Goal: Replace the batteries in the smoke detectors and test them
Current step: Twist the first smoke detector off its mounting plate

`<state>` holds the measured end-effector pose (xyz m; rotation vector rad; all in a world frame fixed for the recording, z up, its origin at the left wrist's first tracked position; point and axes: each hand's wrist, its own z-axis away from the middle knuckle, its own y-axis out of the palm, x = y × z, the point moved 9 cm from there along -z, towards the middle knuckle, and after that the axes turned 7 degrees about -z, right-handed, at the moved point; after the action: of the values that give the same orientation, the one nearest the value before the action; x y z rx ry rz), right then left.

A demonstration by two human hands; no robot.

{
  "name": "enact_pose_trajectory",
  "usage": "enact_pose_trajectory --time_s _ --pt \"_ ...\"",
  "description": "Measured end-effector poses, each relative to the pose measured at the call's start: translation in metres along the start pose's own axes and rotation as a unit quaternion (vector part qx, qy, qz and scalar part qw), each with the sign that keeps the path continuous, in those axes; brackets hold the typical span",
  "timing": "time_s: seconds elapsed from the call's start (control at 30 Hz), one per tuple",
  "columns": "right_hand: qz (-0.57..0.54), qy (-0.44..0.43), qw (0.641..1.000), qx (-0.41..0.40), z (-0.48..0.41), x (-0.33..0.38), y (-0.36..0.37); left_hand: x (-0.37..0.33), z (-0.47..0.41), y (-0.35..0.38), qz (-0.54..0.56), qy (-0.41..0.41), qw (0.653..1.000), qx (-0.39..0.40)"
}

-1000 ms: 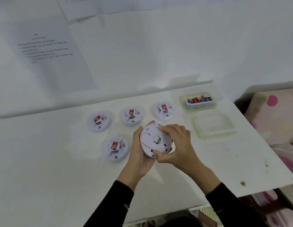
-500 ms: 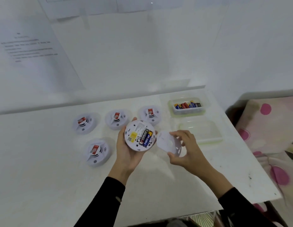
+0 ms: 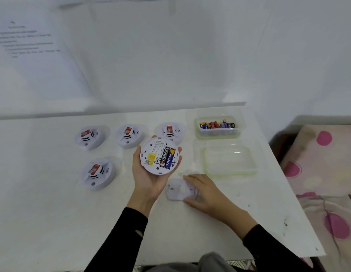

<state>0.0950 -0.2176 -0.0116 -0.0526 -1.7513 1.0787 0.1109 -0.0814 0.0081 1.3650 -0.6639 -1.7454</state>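
White detector (image 3: pixel 159 155) lies cupped in the upturned left hand (image 3: pixel 149 179); right hand (image 3: pixel 206 193), grip closed, pinches the backplate (image 3: pixel 175 190).

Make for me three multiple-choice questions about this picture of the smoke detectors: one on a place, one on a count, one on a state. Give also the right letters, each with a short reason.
1. Where is the loose back plate?
A) on the floor
B) on the table, under the right hand
C) on the wall

2. How many detectors lie on the table, besides the one that is held?
A) two
B) four
C) six

3. In what state is the held detector in the left hand?
A) back closed
B) back open, two batteries inside
C) back open, bay empty

Answers:
1 B: the right hand grips the plate, which is down on the table.
2 B: three sit in the far row and one sits nearer.
3 B: two batteries lie side by side in the uncovered bay.
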Motion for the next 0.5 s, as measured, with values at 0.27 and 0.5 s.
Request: enact_pose_trajectory --time_s 0.27,0.5 --pt "-0.122 -0.077 0.950 -0.278 -0.003 0.049 -0.090 0.001 0.002 0.016 -0.010 0.016 1.000 0.004" --pt "-0.082 -0.077 0.961 -0.251 -0.032 0.057 -0.100 0.004 -0.001 0.035 -0.047 0.011 0.999 0.024"
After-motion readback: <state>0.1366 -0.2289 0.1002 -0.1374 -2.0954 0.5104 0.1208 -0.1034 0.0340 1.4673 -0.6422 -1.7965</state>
